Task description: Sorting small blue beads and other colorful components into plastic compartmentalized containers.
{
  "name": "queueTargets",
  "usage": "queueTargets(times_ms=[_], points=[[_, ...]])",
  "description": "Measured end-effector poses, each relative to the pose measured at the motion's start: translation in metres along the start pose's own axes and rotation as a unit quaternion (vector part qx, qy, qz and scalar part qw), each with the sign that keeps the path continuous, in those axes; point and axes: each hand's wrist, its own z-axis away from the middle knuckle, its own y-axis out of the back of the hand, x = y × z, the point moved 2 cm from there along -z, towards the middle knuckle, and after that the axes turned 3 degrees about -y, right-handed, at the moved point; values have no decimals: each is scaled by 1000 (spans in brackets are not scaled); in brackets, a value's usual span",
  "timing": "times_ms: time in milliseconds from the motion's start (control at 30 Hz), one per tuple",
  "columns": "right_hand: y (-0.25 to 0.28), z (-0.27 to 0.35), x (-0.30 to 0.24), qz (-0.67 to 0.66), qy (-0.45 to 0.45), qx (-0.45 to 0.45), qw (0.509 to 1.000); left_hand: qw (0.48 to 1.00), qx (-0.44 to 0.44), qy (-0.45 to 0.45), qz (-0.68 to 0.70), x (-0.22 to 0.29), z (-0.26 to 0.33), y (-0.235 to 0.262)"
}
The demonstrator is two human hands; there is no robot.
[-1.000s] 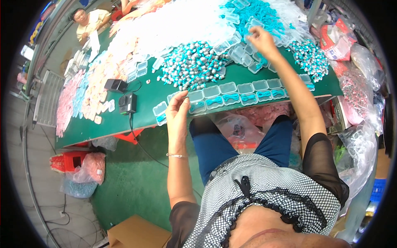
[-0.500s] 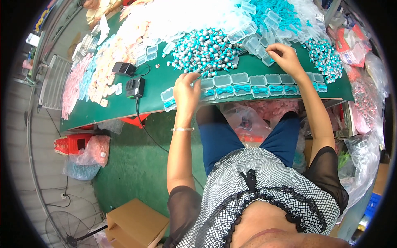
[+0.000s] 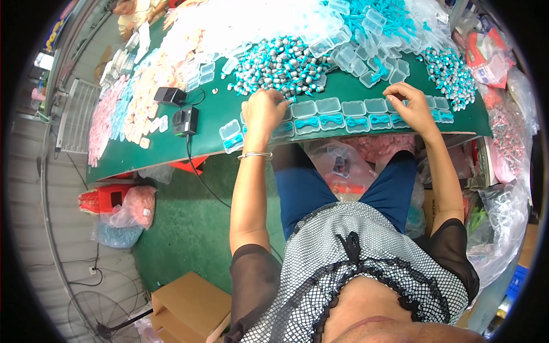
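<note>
On the green table edge runs a row of clear hinged plastic cases (image 3: 309,108), lids raised, with coiled teal cords (image 3: 332,120) in their near halves. My left hand (image 3: 265,114) is over the row's left part, covering some cases. Its fingers are pinched at the near edge of a heap of small grey-and-teal plugs (image 3: 280,66); what they hold is hidden. A teal-and-grey plug (image 3: 292,99) shows beside the fingertips. My right hand (image 3: 413,110) hovers over the right part of the row, thumb and fingers curved apart, nothing visible between them.
Loose clear cases (image 3: 349,57) lie beyond the row, a teal cord bundle (image 3: 379,70) on them. More teal cords (image 3: 394,23) and a second plug heap (image 3: 450,77) are at right. Two black boxes (image 3: 186,120) with cables stand left, near pink and peach pieces (image 3: 150,94). Another person (image 3: 137,14) is far left.
My right hand has come nearer, from the loose cases to the row, uncovering the teal cord bundle there. My left hand has shifted slightly right and away from me, toward the plugs.
</note>
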Motion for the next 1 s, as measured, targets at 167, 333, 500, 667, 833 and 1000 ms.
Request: queueTargets(times_ms=[167,333,500,667,833,1000], points=[[-10,-1,-8,-10,-1,-23,1000,1000,-5,-17,-15,-8,-1,-10],[2,3,-12,0,3,-9,1000,990,27,-26,132,-18,-6,-4],[32,14,0,9,-9,37,999,941,41,12,337,-10,-9,-7],[85,16,52,29,-48,169,984,870,68,47,487,-8,6,8],[152,38,107,152,-114,274,943,804,6,85,588,1,8,5],[155,42,123,285,-139,187,930,796,-13,59,603,17,15,5]])
